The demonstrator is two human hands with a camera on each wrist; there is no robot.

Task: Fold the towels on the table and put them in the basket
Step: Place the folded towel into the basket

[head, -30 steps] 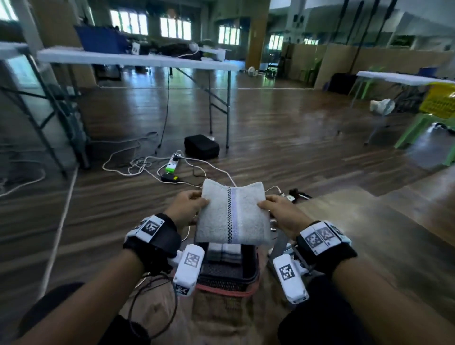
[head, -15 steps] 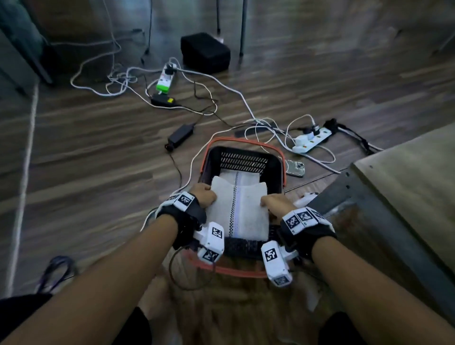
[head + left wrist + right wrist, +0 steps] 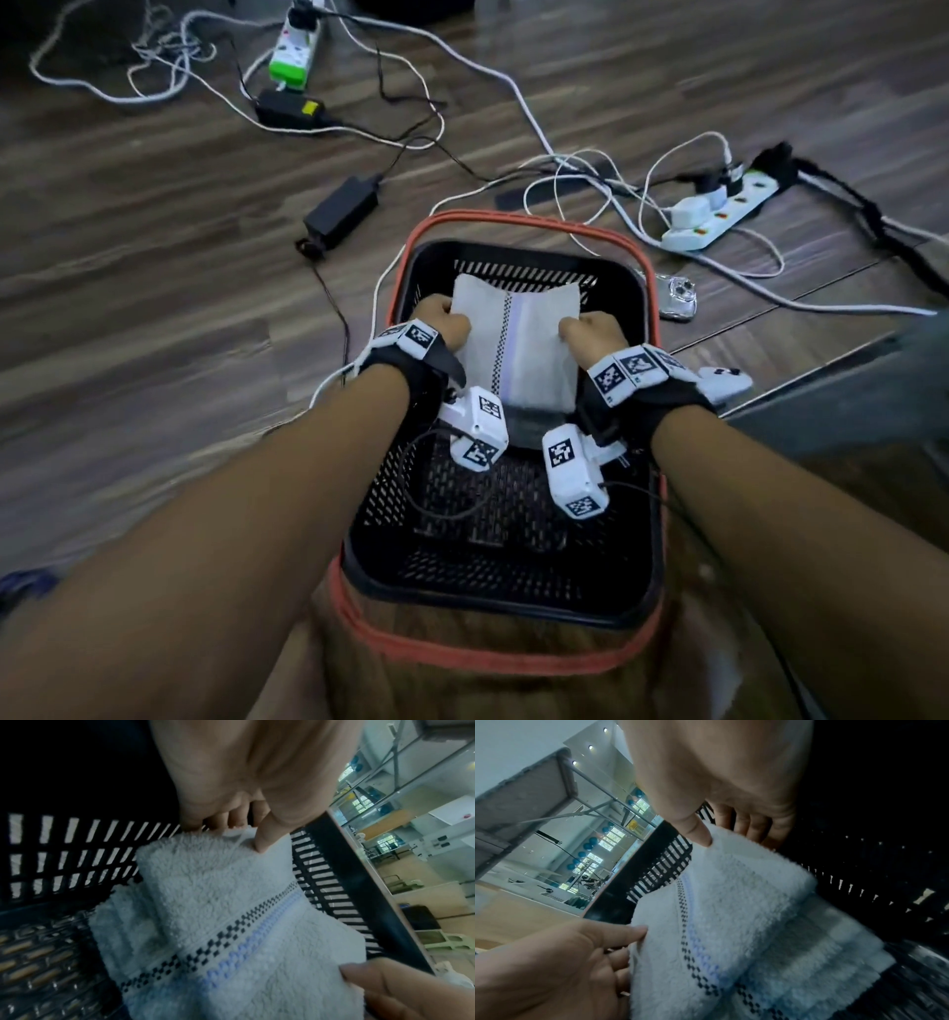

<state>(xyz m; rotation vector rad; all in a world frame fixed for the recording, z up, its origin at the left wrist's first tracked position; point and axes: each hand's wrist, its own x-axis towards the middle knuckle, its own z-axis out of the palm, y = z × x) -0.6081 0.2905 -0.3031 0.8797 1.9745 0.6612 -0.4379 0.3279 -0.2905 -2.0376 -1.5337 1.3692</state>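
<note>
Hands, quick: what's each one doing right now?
Left hand: closed, gripping the left edge of the folded towel inside the basket.
Right hand: closed, gripping the towel's right edge.

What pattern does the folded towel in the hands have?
The folded towel is white, with a dark checkered stripe beside a light blue one; the left wrist view shows it best.

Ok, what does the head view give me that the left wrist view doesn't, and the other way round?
Head view only: the whole black basket with its red rim, sitting on the wooden floor among cables, a power strip and a black adapter.
Left wrist view only: the left hand's thumb pressed onto the towel's corner, fingers curled behind it, and a second folded towel lying underneath.
Both: the folded towel with its checkered stripe, held inside the basket by the left hand and right hand.
</note>
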